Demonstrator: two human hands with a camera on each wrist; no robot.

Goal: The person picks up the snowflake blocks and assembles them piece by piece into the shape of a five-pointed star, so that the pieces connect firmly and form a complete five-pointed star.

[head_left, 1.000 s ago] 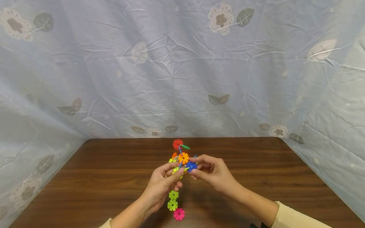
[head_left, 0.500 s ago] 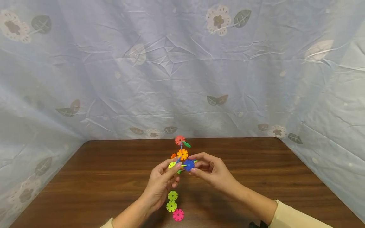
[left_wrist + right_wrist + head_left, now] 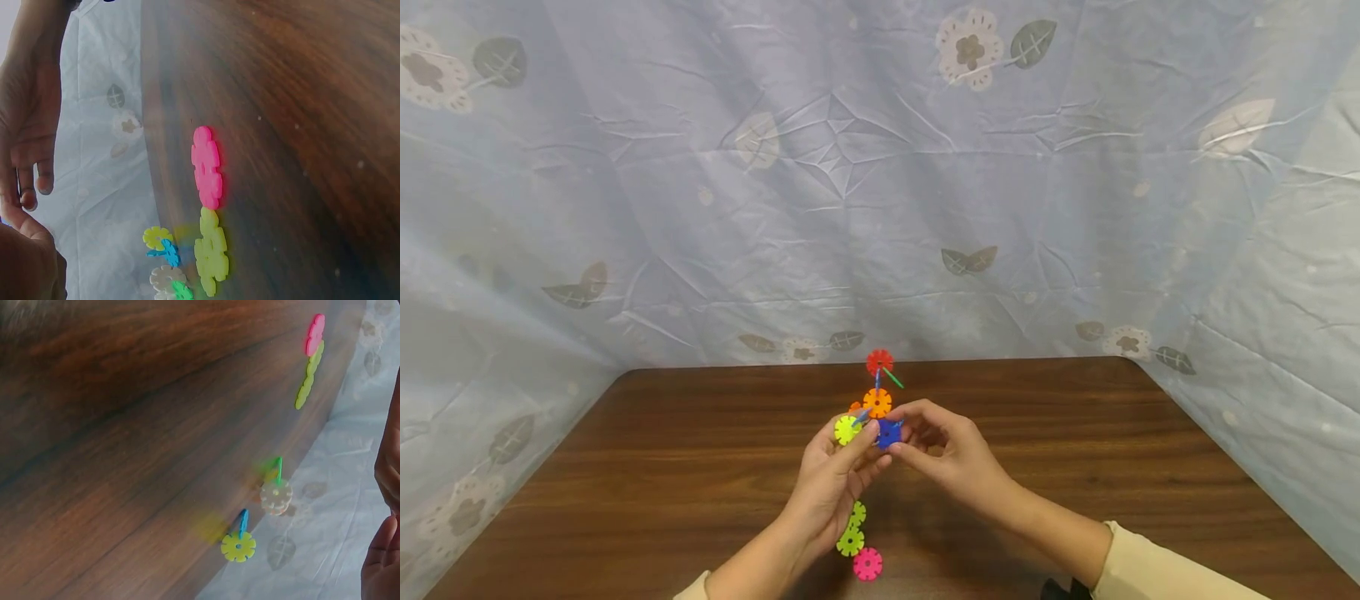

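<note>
Right-hand fingers [image 3: 916,457] pinch the blue disc [image 3: 889,434] between them.

One left hand [image 3: 831,483], one right hand [image 3: 961,458], one surface [image 3: 700,467]; in the head view, one pink disc [image 3: 861,567], two lime discs [image 3: 844,543], one red disc [image 3: 874,363], one green disc [image 3: 893,377], one bright yellow disc [image 3: 842,432], two orange discs [image 3: 871,406] and at least three blue discs [image 3: 892,437]; in the left wrist view, at least one white disc [image 3: 166,274]

left hand [image 3: 829,482] holds yellow disc [image 3: 847,430], right hand [image 3: 957,454] pinches blue disc [image 3: 888,433]; pink disc [image 3: 868,564] on worktop [image 3: 700,458], nearer camera.
</note>
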